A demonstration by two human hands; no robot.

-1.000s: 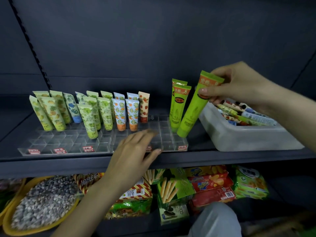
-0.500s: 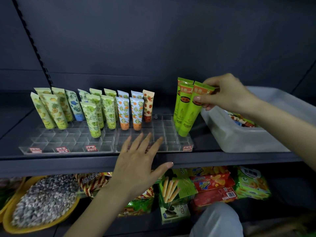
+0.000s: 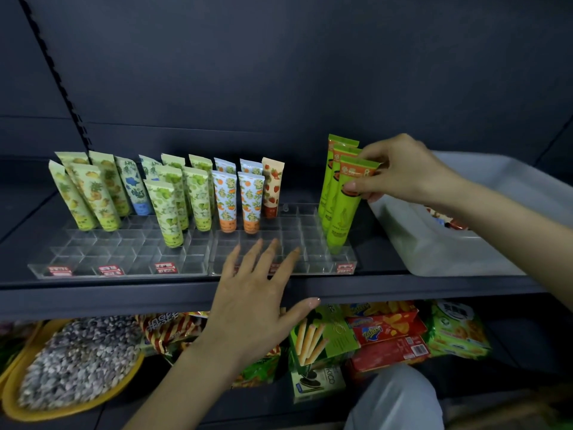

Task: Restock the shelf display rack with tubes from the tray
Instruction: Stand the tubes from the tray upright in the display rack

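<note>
The dark shelf (image 3: pixel 93 294) carries everything. At its right end sits the white tray (image 3: pixel 434 252), and only a few leftover tubes (image 3: pixel 446 221) show inside it past the person's forearm, so how many are left cannot be told.

Along the shelf's front edge lies the clear display rack (image 3: pixel 102 251), which has two sections side by side. Its back rows hold patterned tubes (image 3: pixel 167 212) standing cap-down, from the left corner to about the middle. The front rows, and most cells of the right section, are bare. By the look of it the restocking is well under halfway, with many cells to fill.

The left hand (image 3: pixel 257 308) rests with fingers straight and spread on the rack's front edge and the shelf lip, gripping nothing and probably steadying the rack.

The right hand (image 3: pixel 406 172) pinches the crimped top of a green tube (image 3: pixel 345 212) between thumb and fingers. The tube's cap is down in a cell near the rack's right edge, in front of two other green tubes (image 3: pixel 329 181). It appears seated, so letting go is what seems left of this placement.
</note>
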